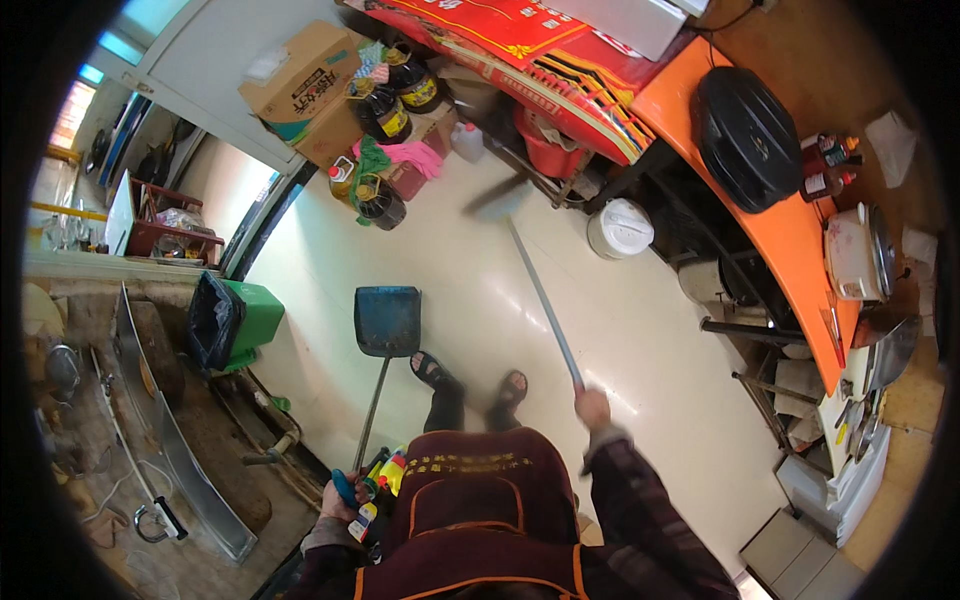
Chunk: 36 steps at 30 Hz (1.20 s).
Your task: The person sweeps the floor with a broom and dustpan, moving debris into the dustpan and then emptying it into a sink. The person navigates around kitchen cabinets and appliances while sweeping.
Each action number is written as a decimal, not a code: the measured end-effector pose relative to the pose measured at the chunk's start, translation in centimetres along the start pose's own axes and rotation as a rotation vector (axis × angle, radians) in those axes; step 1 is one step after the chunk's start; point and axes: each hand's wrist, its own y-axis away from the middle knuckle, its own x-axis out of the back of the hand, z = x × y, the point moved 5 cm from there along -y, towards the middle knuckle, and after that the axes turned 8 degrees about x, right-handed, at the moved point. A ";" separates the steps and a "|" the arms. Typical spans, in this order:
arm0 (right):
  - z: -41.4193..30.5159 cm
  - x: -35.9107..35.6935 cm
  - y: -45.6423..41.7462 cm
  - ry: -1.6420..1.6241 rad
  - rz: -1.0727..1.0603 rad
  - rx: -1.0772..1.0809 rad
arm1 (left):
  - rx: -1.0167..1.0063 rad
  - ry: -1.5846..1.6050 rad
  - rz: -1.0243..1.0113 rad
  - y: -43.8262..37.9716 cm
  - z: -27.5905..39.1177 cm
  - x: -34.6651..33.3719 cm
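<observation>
My right hand (593,407) grips the upper end of a broom's grey handle (546,307). The broom's blurred head (501,201) lies out in front on the pale tiled floor, near the low rack under the red-covered table. At lower left, my left hand (342,496) is closed round the blue grip of a long-handled dustpan. The handle runs forward to the blue dustpan (388,321), which rests on the floor just ahead of my sandalled feet. Whether the pan holds anything cannot be told.
A green bin (251,319) with a black liner stands left. Dark bottles (381,206) and cartons (315,90) are grouped ahead. A white lidded bucket (621,229) stands by the orange-topped counter (787,255) at right. A worn sink counter (217,450) runs along the left.
</observation>
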 end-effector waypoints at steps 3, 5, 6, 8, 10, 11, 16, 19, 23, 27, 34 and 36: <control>0.3 -0.1 -6.7 -0.161 0.025 -0.097 | -0.063 -0.079 -0.017 2.0 0.3 -1.8; 3.9 -4.6 -4.1 -0.237 -0.056 -0.229 | -0.064 -0.096 -0.033 2.2 0.1 -1.8; 5.6 -7.0 -1.2 -0.243 -0.125 -0.286 | -0.078 -0.096 -0.030 2.2 -0.4 -1.0; 6.3 -8.4 8.7 -0.398 -0.282 -0.450 | -0.084 -0.077 -0.002 2.7 -1.3 -0.3; 9.0 -9.3 19.9 -0.338 -0.102 -0.313 | -0.061 -0.042 0.015 2.7 -1.4 -0.4; 9.7 -9.6 24.1 -0.152 -0.266 -0.070 | -0.068 -0.034 -0.002 2.6 -1.4 -0.2; 12.6 -6.6 37.1 0.163 -0.302 -0.013 | -0.031 0.047 -0.036 1.8 0.5 0.2; 11.1 -3.4 39.6 0.098 -0.285 -0.253 | -0.043 -0.001 -0.074 1.9 2.2 1.7; 4.7 -4.5 35.2 0.380 -0.231 0.254 | -0.076 -0.022 -0.055 2.8 3.8 4.6; -6.1 -3.8 22.7 0.162 -0.252 0.063 | -0.092 -0.004 -0.021 3.7 4.9 8.1; -5.0 -2.2 14.0 0.202 -0.297 0.031 | -0.120 -0.037 -0.003 4.8 4.7 11.9; 4.8 -4.7 19.2 0.169 -0.367 -0.067 | -0.086 -0.040 -0.024 4.0 4.7 12.7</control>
